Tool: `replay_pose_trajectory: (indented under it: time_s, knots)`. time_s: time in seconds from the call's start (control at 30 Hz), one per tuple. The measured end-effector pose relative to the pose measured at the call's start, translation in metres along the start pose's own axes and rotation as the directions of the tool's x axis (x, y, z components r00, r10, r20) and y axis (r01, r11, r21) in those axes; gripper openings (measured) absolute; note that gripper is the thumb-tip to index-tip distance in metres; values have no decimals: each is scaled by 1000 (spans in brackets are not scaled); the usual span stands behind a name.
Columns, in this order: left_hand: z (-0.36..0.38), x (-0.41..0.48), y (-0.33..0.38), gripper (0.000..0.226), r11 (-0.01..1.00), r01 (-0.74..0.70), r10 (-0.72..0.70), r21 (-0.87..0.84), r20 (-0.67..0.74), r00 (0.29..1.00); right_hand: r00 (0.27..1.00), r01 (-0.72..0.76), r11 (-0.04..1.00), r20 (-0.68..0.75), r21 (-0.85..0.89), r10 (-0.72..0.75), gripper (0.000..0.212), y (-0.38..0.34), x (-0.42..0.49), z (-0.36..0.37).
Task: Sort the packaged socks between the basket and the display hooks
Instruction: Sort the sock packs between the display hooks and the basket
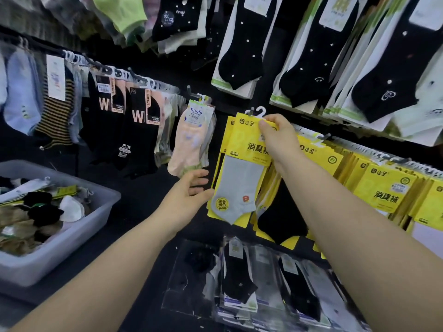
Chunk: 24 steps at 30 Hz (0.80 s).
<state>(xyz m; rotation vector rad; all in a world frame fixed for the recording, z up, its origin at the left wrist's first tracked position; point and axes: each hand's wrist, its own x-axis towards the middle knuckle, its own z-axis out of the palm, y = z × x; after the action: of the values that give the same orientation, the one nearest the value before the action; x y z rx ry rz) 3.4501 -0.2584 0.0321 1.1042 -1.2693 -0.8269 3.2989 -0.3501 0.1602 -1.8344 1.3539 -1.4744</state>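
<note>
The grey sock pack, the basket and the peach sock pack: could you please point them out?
grey sock pack point(236, 185), head view, the sock's middle.
basket point(72, 248), head view, its near wall.
peach sock pack point(189, 144), head view, the sock's middle.

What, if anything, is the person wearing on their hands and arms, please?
The left hand and the right hand are bare: no gloves, rings or watch show. Both forearms are uncovered down to the frame's edge, so no sleeve is in view.

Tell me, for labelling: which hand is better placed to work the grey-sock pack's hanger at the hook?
Right. The right hand pinches the pack's top beside the hook; the left hand only touches its lower edge.
</note>
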Motion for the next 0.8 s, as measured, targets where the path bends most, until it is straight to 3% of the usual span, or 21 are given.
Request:
replay_pose_trajectory:
  time_s: [0.17, 0.33, 0.47, 0.6, 0.8]
  knots:
    - [2, -5, -6, 26, 1000, 28, -28, 0, 16, 999, 999, -18, 993, 38, -114, 22, 22, -2, 29, 27]
    - [7, -12, -12, 24, 998, 58, -59, 21, 15, 998, 977, -205, 978, -52, 38, 207, 39, 13, 32, 30]
    - [12, -16, -13, 23, 996, 82, -82, 26, 19, 996, 966, -258, 961, 1, 97, 259, 56, 30, 0, 18]
    - [20, -26, -14, 22, 992, 115, -117, 47, 32, 993, 935, -310, 943, 219, 122, 280, 35, 51, -52, 2]
    - [41, -70, -37, 20, 971, 222, -231, 93, 111, 967, 808, -415, 910, 450, -24, 380, 19, 108, -135, -18]
